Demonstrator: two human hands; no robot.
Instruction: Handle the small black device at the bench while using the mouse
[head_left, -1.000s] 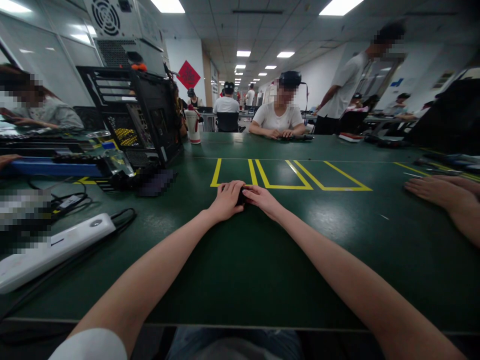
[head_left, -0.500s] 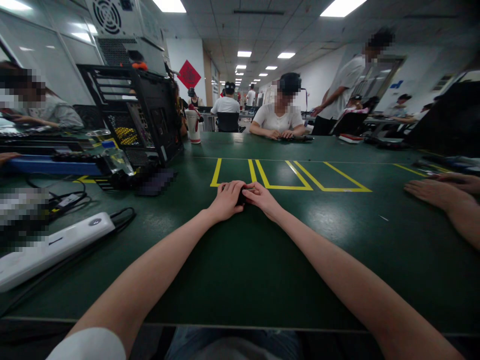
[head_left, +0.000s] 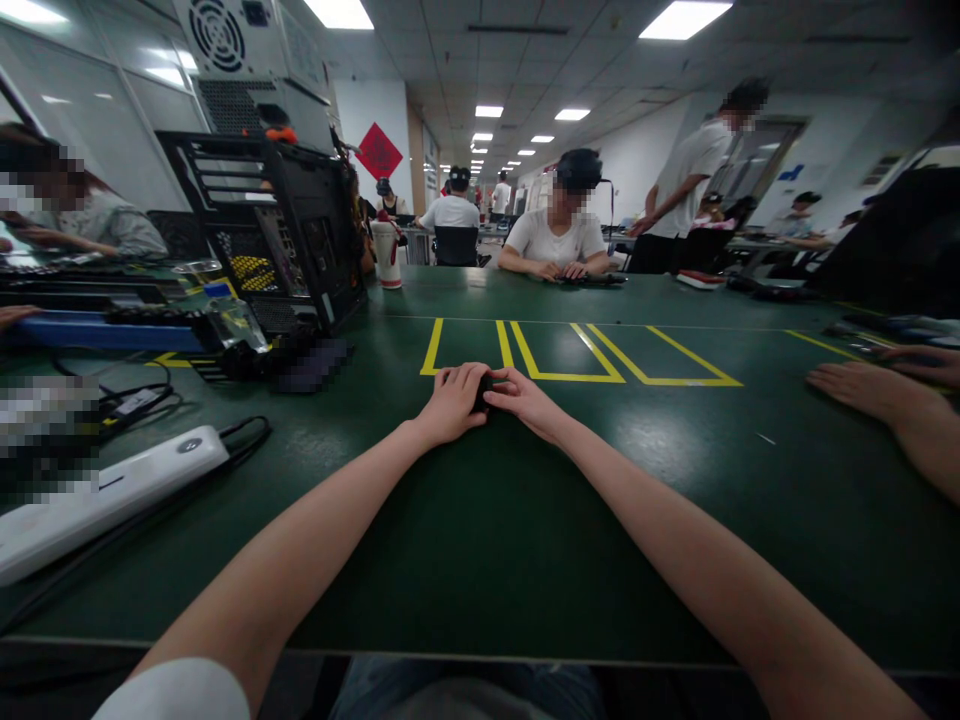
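Observation:
Near the middle of the green table, a small dark object sits between my two hands; most of it is covered, and its kind cannot be made out. My left hand is closed over its left side, fingers curled across the top. On the other side, the thumb and fingers of my right hand pinch its right edge. Yellow tape outlines lie on the table just beyond both hands.
A black computer case stands at the back left, beside a white cup. A white power strip with a black cable lies at the left. Another person's hand rests on the table at the right. Across it sits a person.
My right fingers have shifted slightly on the dark object, and a bit more of it shows. My left hand stays nearly still. The standing person at the back right has moved slightly left.

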